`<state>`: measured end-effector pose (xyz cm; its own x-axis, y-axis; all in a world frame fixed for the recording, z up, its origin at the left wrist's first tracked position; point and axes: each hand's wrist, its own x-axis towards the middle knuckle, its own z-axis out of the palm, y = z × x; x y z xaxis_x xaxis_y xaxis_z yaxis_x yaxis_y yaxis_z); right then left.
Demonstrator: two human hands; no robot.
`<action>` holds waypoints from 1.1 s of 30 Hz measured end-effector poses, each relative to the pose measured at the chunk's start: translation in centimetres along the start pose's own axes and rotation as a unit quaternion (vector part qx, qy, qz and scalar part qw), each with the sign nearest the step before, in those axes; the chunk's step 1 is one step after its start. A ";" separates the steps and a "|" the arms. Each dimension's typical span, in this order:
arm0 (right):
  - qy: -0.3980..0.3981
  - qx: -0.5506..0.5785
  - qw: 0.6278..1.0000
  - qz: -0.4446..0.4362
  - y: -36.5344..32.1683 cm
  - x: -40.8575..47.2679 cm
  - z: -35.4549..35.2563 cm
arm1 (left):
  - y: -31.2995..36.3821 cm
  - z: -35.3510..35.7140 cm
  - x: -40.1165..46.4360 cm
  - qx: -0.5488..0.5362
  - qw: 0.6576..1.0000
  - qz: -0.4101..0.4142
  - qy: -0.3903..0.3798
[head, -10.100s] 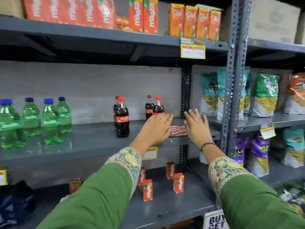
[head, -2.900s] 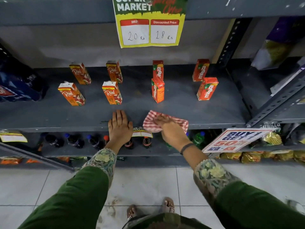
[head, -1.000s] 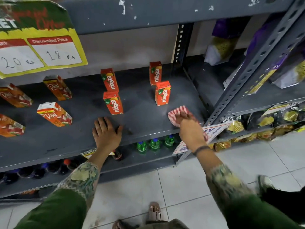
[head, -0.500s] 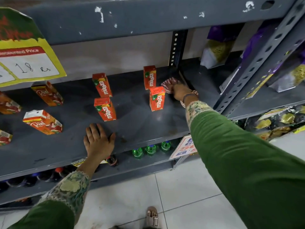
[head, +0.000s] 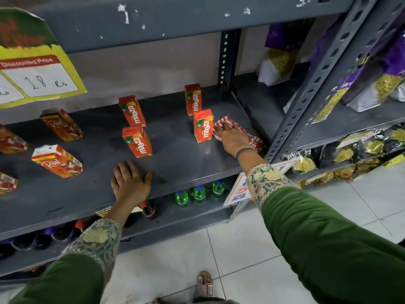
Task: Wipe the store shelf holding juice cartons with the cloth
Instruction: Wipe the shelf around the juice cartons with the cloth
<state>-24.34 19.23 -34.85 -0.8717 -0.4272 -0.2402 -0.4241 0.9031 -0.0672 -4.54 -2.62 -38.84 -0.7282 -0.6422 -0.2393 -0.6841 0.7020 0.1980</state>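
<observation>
Grey shelf [head: 186, 163] under red-striped cloth [head: 252, 140]

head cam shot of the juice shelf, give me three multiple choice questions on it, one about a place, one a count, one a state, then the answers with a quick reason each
1. Where is the cloth?
A. on the floor tiles
B. on the shelf, right of the front right Maaza carton
C. hanging from the price sign

2. How many Maaza cartons stand on this shelf?
A. two
B. four
C. six

3. What is the left hand doing?
A. lying flat and empty on the shelf
B. gripping a carton
C. holding a bottle

Answers:
1. B, the red and white checked cloth lies under the right hand, beside that carton near the shelf's right end.
2. B, two pairs of orange Maaza cartons are in view, one mid-shelf and one further right.
3. A, its fingers are spread on the grey surface near the front edge with nothing in them.
</observation>
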 end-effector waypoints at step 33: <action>0.165 0.260 0.948 0.085 -3.6 -11.9 1.5 | 2.6 -0.6 -3.6 -0.174 0.913 0.303 0.213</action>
<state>-12.10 21.12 -33.17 -0.9821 -0.1873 0.0197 -0.1677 0.8221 -0.5441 -3.71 1.28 -36.88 -0.8765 -0.2821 0.3901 -0.0686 0.8752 0.4789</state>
